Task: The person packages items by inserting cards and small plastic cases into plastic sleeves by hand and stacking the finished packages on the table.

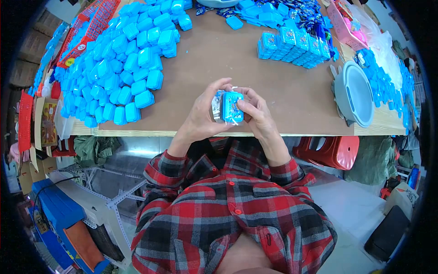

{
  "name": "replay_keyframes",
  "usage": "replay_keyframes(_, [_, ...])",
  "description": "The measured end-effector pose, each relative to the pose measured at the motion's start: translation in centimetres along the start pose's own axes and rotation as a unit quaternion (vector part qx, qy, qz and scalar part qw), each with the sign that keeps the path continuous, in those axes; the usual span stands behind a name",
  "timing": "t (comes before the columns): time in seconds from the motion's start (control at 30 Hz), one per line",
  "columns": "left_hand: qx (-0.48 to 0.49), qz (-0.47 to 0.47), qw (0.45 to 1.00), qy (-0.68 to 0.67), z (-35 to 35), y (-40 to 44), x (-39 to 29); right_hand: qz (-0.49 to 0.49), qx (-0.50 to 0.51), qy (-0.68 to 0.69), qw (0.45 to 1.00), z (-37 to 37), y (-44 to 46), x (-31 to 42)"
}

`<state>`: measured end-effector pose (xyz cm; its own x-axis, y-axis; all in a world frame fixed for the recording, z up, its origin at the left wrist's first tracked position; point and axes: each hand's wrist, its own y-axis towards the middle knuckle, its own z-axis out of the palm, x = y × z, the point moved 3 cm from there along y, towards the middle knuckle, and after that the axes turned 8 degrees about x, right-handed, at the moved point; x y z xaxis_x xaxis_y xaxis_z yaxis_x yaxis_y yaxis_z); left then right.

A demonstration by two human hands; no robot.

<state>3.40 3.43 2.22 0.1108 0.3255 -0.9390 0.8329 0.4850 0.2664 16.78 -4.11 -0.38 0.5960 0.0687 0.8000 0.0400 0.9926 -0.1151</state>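
Observation:
Over the table's front edge, both hands hold one small blue plastic box (233,107) with a printed picture on its lid. Clear plastic film (217,107) shows around it, mostly on its left side. My left hand (200,114) is curled round the left side of the film, thumb low and fingers above. My right hand (258,114) grips the right side of the box, its thumb pressed on the printed lid. The fingers behind the box are partly hidden.
Many plain blue boxes (121,68) are heaped at the left. Printed boxes (294,45) stand in stacked rows at the back right. A light blue basin (358,93) sits at the right edge, a red basket (93,25) far left. A red stool (335,152) is under the table.

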Motion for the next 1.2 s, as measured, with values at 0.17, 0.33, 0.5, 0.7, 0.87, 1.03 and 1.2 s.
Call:
replay_keyframes(0.17, [0.001, 0.010, 1.000, 0.030, 0.0, 0.3, -0.8, -0.013, -0.019, -0.006, 1.000, -0.3, 0.0, -0.2])
replay_keyframes(0.33, [0.022, 0.035, 0.987, 0.156, -0.3, 0.9, -2.4, -0.051, -0.044, -0.055, 0.996, -0.6, 0.1, -0.3])
replay_keyframes(0.5, [0.055, 0.053, 0.946, 0.315, -0.5, 1.7, -2.1, -0.071, -0.046, -0.082, 0.993, -0.6, 0.0, 0.1])
replay_keyframes(0.7, [0.063, 0.057, 0.948, 0.306, -0.9, 3.4, -1.4, -0.080, -0.066, -0.060, 0.993, -1.7, 0.2, 0.3])
replay_keyframes(0.87, [0.041, 0.061, 0.962, 0.263, -1.7, 8.7, 0.1, -0.107, -0.116, -0.016, 0.987, -4.1, -0.2, 1.1])
replay_keyframes(1.03, [-0.006, 0.098, 0.957, 0.273, -1.7, 17.5, 3.5, -0.135, -0.160, 0.001, 0.978, -5.6, -0.8, 1.5])
replay_keyframes(1.2, [-0.002, 0.047, 0.959, 0.281, -0.4, 21.8, 5.4, -0.133, -0.183, -0.009, 0.974, -7.3, -1.6, 1.5])
